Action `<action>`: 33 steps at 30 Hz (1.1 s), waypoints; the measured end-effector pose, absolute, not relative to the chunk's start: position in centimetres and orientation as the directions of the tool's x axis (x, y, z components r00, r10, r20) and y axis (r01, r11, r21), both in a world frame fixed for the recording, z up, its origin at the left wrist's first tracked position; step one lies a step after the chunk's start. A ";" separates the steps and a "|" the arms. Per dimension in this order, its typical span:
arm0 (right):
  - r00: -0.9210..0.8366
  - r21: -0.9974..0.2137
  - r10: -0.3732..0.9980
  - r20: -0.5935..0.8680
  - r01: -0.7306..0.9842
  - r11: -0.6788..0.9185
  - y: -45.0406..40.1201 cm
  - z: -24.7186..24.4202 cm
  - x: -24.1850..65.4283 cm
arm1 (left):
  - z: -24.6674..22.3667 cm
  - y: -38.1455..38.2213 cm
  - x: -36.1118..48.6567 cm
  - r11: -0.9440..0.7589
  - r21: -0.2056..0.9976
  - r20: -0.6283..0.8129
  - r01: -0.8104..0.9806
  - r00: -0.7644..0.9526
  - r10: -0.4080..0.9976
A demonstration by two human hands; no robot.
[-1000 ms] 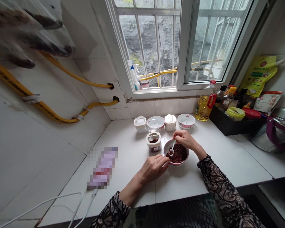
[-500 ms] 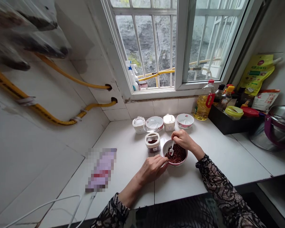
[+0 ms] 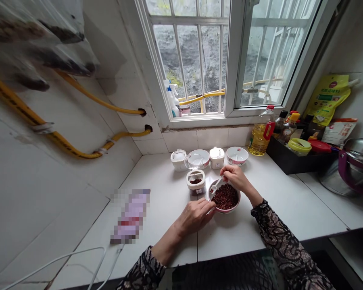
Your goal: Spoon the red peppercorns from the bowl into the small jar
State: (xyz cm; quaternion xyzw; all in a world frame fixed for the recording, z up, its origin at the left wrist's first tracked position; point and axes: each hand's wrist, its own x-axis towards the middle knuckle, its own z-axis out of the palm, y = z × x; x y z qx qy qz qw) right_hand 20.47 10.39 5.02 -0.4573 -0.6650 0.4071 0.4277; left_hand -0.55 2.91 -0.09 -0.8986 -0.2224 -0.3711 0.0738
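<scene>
My right hand (image 3: 232,176) pinches the handle of a small white spoon (image 3: 213,189), whose tip is over the left side of a bowl (image 3: 226,210). Inside that bowl lie dark red-brown peppercorn-like grains (image 3: 226,196). A few reddish bits show on the spoon. My left hand (image 3: 196,215) grips the bowl's near left rim, its thumb partly hidden. Just behind and left of the bowl stands a seasoning jar (image 3: 196,183) with its clear lid up and similar dark grains inside.
Behind are two white lidded jars, one at left (image 3: 178,160) and one further right (image 3: 217,158), and two flowered bowls, left (image 3: 199,160) and right (image 3: 237,156). An oil bottle (image 3: 259,135), a black condiment box (image 3: 286,155) and a steel pot (image 3: 339,177) stand rightward. A blurred purple item (image 3: 131,217) lies left.
The spoon has moved from the grains in the middle of the bowl up and left toward the jar side. My left hand stays on the rim. The view has shifted slightly.
</scene>
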 end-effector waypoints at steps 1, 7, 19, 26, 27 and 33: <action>-0.200 -0.947 0.961 0.190 0.220 0.233 10.4 5.0 20.3 | -0.1 2.9 -0.5 -0.890 0.030 0.703 0.454 0.623 0.342; -0.133 -0.932 0.937 0.323 0.126 0.340 9.7 5.2 18.9 | -0.2 2.9 -0.5 -0.892 0.048 0.703 0.449 0.619 0.349; -0.305 -0.416 0.584 0.752 0.469 0.780 8.5 5.6 18.8 | -0.6 3.0 -0.5 -0.884 0.035 0.698 0.467 0.621 0.356; -0.424 -0.436 0.718 0.552 0.588 0.682 8.8 5.7 20.4 | -0.2 2.9 -0.4 -0.892 0.046 0.708 0.450 0.615 0.347; -0.471 -0.423 0.722 0.507 0.593 0.685 8.7 5.5 20.1 | -0.1 2.9 -0.4 -0.892 0.045 0.710 0.449 0.614 0.345; -0.505 -0.575 0.794 0.338 0.557 0.599 8.5 4.9 19.0 | -0.1 2.9 -0.3 -0.891 0.024 0.717 0.453 0.614 0.331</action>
